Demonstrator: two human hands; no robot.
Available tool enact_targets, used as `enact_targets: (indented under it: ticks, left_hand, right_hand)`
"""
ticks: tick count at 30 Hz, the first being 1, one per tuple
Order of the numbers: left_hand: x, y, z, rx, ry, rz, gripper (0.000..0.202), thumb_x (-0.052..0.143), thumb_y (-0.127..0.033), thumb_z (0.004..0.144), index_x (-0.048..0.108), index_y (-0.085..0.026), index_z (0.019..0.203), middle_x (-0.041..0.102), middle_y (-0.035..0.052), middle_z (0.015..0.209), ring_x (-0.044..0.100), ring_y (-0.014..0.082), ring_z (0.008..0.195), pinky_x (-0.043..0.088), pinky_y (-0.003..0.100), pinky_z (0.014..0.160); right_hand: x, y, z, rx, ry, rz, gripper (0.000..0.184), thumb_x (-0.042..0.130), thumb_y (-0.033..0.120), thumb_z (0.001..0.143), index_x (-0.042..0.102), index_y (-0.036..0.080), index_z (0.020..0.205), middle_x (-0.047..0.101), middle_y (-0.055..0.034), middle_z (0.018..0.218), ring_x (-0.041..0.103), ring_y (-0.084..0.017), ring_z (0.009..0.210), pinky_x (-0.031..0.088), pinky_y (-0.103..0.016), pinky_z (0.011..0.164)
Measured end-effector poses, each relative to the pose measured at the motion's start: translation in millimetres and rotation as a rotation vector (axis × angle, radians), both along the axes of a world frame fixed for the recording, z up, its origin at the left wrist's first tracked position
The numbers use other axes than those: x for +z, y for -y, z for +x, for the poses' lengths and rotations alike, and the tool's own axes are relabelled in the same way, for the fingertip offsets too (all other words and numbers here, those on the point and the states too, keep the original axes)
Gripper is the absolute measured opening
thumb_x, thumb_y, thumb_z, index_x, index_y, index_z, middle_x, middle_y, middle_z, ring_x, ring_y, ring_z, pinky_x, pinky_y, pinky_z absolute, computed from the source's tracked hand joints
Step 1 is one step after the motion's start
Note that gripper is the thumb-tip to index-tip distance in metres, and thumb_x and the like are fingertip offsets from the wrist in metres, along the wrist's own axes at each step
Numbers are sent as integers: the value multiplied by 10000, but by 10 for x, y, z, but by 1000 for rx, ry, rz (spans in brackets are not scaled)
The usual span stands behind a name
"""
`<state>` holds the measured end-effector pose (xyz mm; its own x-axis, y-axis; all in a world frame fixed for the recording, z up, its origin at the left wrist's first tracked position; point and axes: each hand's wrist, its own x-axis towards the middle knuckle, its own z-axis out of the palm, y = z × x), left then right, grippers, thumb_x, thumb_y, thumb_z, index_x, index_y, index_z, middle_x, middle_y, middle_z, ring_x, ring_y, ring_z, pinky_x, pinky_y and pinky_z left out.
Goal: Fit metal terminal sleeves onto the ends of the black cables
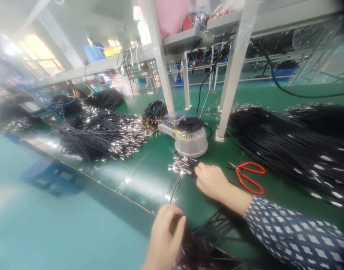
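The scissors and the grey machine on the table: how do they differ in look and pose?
The scissors are thin, with red handles, and lie flat right of the right hand. The grey machine is bulky and rounded, with a black top, and stands upright behind that hand. Both rest on the green table.

I was on a factory floor, cable-assembly line by the look of it. My bench [149, 176] had a green work mat running its full length, w/ big heaps of black cables [101, 135] w/ metal plug ends piled left & right [287, 146]. A grey tape dispenser [188, 137] & red scissors [249, 176] sat in front of me. White metal shelf legs [233, 71] held racks overhead, more benches & wiring behind. Another person [119, 84] worked further down the line. Floor was painted teal, typical workshop finish.
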<state>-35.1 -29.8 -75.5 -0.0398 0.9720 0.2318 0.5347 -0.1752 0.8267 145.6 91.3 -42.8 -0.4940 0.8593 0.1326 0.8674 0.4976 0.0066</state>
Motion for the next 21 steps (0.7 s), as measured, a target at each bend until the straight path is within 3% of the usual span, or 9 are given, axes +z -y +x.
enact_targets:
  ticks: [4, 8, 12, 15, 18, 21]
  left_hand:
    - [-199, 82, -20, -123, -180, 80, 186, 538, -274, 886, 674, -227, 1004, 658, 99, 887, 617, 253, 826, 507, 370, 738]
    - [-332, 191, -24, -280, -342, 112, 177, 495, -138, 861, 639, -218, 796, 622, 53, 716, 605, 209, 703, 494, 302, 641]
    - [-346, 182, -49, -356, -394, 99, 183, 495, -66, 832, 610, -205, 803, 615, 35, 726, 604, 167, 673, 498, 241, 620]
    - [-345, 151, -68, -401, -429, 100, 176, 507, -55, 826, 604, -202, 820, 618, 30, 738, 610, 157, 674, 499, 223, 623]
    - [-356, 147, -66, -375, -428, 85, 164, 520, -64, 818, 601, -203, 785, 614, 28, 726, 604, 155, 653, 487, 222, 603]
    - [-324, 132, -48, -321, -281, -17, 136, 552, -110, 823, 616, -202, 747, 614, 20, 697, 586, 150, 617, 461, 219, 562]
  right_hand:
    - [73, -45, 48, -39, -44, -8, 125, 527, 139, 852, 648, 131, 881, 669, -77, 848, 636, -192, 676, 391, -293, 564]
    - [45, 8, 35, 18, -54, -14, 225, 475, 84, 900, 657, 171, 999, 656, -81, 975, 638, -176, 749, 396, -279, 588]
    - [-68, 19, -84, 67, -25, -55, 166, 512, 98, 924, 670, 142, 893, 646, -95, 948, 622, -177, 790, 430, -279, 641]
    - [-100, -21, -187, 29, -28, -99, 107, 566, 200, 939, 644, 127, 938, 646, -64, 984, 619, -166, 806, 498, -316, 714]
    - [-70, -48, -274, -48, -61, -153, 150, 587, 272, 939, 630, 135, 980, 650, -45, 1003, 630, -153, 790, 537, -326, 706]
    - [-7, -6, -297, -49, -132, -211, 104, 568, 207, 937, 632, 125, 926, 649, -58, 980, 638, -155, 749, 525, -312, 671]
